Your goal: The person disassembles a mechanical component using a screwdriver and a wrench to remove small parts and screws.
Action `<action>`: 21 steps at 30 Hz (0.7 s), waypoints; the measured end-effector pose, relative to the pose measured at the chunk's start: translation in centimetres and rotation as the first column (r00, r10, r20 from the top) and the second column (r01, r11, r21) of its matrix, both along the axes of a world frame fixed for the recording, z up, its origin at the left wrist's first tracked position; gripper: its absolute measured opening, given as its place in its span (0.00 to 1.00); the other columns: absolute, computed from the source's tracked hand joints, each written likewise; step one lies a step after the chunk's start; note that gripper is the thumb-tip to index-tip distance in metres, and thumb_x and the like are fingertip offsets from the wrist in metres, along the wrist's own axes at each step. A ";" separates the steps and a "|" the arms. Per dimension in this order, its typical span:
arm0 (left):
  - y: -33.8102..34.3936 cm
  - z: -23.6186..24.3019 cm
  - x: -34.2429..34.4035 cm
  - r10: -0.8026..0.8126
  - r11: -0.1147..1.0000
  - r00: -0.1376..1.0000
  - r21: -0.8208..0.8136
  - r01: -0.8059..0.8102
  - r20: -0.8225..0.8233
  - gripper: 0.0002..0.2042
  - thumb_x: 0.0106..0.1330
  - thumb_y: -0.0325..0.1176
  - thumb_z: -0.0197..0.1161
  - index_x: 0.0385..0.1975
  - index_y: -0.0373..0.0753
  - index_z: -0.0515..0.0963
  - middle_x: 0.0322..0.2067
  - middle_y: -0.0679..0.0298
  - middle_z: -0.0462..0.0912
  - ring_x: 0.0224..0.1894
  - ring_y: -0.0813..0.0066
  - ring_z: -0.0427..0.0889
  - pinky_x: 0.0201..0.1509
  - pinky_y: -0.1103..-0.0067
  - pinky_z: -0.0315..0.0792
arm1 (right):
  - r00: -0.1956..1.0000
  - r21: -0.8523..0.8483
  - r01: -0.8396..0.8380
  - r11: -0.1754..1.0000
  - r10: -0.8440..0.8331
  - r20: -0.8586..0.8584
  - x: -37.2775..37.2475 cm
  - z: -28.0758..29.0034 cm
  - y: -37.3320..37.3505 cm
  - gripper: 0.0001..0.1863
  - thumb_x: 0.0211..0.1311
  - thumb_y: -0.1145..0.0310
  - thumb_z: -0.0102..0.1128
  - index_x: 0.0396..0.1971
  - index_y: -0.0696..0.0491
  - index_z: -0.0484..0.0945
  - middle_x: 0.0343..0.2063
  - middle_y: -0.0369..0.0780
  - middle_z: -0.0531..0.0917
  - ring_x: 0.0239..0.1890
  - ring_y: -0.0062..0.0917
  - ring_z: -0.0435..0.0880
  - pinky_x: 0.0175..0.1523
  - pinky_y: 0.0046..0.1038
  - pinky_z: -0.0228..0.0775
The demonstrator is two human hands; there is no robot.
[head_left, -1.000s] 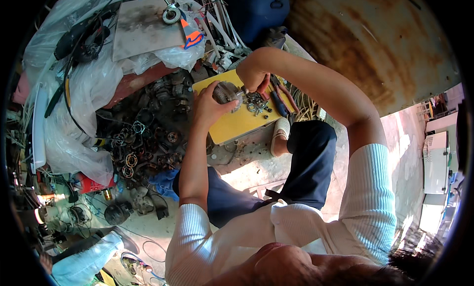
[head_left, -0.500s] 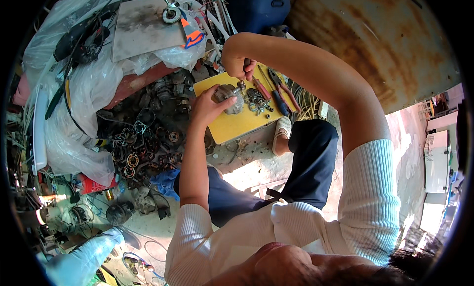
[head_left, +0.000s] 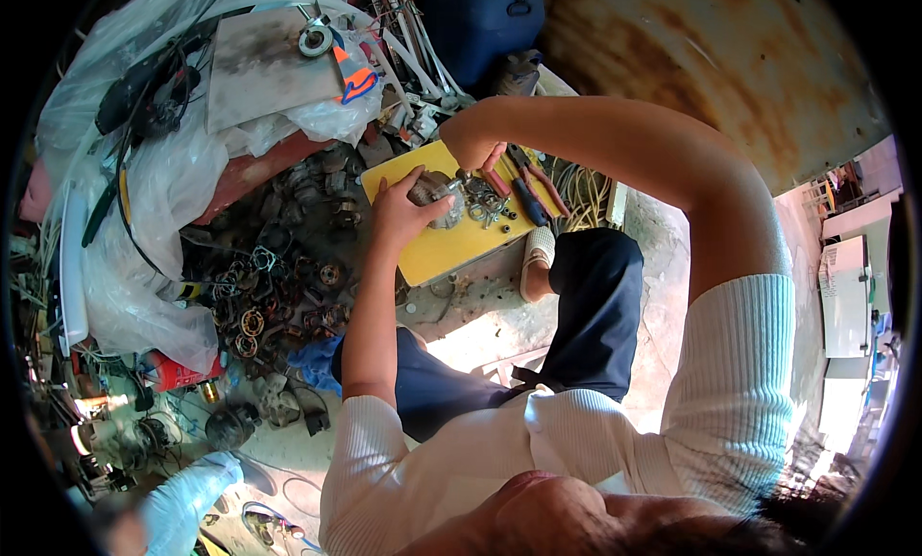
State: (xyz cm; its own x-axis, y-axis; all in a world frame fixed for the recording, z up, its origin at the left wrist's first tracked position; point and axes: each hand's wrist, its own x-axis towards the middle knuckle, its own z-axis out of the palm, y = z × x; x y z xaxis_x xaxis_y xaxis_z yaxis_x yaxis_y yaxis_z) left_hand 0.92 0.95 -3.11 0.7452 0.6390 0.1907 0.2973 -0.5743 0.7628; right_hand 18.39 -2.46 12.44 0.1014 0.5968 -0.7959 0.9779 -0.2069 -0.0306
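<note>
A round, grey metal part with a short shaft point(head_left: 446, 208) is in the grip of my left hand point(head_left: 405, 203) over a yellow board point(head_left: 427, 263). My right hand point(head_left: 469, 138) is bent with curled fingers just above the shaft; what they hold is hidden. Nuts, washers and small metal pieces point(head_left: 485, 208) lie beside the part. A red-handled tool point(head_left: 497, 181), a dark-blue-handled tool point(head_left: 531, 204) and red-handled pliers point(head_left: 555, 193) lie along the board's right side.
Piles of dark motor parts point(head_left: 269, 287) and plastic sheeting point(head_left: 154, 297) fill the left. A blue jug point(head_left: 471, 18) and rusty metal surface point(head_left: 691, 57) are at the top. Coiled yellow cable point(head_left: 586, 196) lies right of the board. Another person's denim-clad leg point(head_left: 187, 498) shows lower left.
My right hand rose, then came back down toward the shaft, and my right elbow has shifted outward to the right. My left hand still grips the part.
</note>
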 end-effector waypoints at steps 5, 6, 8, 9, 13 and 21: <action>-1.0 0.4 0.4 0.093 0.994 0.992 0.073 -0.087 -0.087 0.40 0.49 0.62 0.72 0.59 0.39 0.78 0.47 0.47 0.85 0.53 0.49 0.82 0.62 0.63 0.72 | 0.959 0.238 -0.276 0.931 0.251 0.129 1.2 -2.4 -2.4 0.08 0.54 0.76 0.58 0.30 0.64 0.83 0.27 0.48 0.86 0.26 0.35 0.88 0.29 0.33 0.80; -0.8 0.0 0.2 0.111 0.991 0.988 0.083 -0.102 -0.109 0.40 0.50 0.63 0.71 0.59 0.39 0.78 0.47 0.48 0.85 0.53 0.50 0.82 0.62 0.64 0.72 | 0.942 0.318 -0.331 0.888 0.294 0.160 0.8 -2.8 -3.1 0.09 0.52 0.76 0.59 0.32 0.64 0.83 0.28 0.49 0.86 0.27 0.37 0.88 0.33 0.34 0.81; 1.5 -0.6 -0.7 0.042 0.947 0.998 -0.317 -0.052 -0.038 0.39 0.52 0.63 0.70 0.58 0.38 0.79 0.46 0.48 0.86 0.50 0.52 0.83 0.59 0.66 0.73 | 0.996 0.598 -0.054 0.799 0.001 0.089 -2.5 -2.9 -5.8 0.13 0.50 0.74 0.62 0.38 0.59 0.85 0.35 0.50 0.87 0.44 0.43 0.87 0.44 0.40 0.80; 2.3 -0.7 -0.7 0.015 0.869 1.000 -0.495 -0.003 0.019 0.39 0.53 0.64 0.69 0.57 0.38 0.79 0.46 0.48 0.86 0.49 0.53 0.84 0.58 0.67 0.74 | 0.999 0.624 -0.011 0.781 -0.019 0.042 -2.1 -4.7 -5.7 0.15 0.50 0.74 0.62 0.41 0.57 0.85 0.35 0.50 0.87 0.44 0.44 0.87 0.45 0.40 0.80; 2.5 -2.2 -1.0 0.124 0.966 0.990 -0.218 -0.136 -0.066 0.36 0.57 0.64 0.66 0.55 0.39 0.81 0.45 0.53 0.86 0.47 0.56 0.84 0.56 0.69 0.73 | 0.996 0.661 0.075 0.747 -0.028 -0.082 -1.0 -4.9 -6.2 0.25 0.49 0.74 0.63 0.52 0.52 0.82 0.35 0.50 0.87 0.42 0.45 0.86 0.46 0.41 0.79; -0.2 0.9 -0.5 0.265 0.947 0.962 0.168 -0.273 0.067 0.24 0.59 0.51 0.71 0.46 0.38 0.83 0.43 0.53 0.85 0.46 0.51 0.83 0.53 0.68 0.74 | 0.958 0.847 0.284 0.450 -0.110 -0.263 -1.8 -10.5 -10.4 0.29 0.66 0.73 0.53 0.68 0.47 0.67 0.36 0.48 0.81 0.35 0.47 0.84 0.41 0.44 0.77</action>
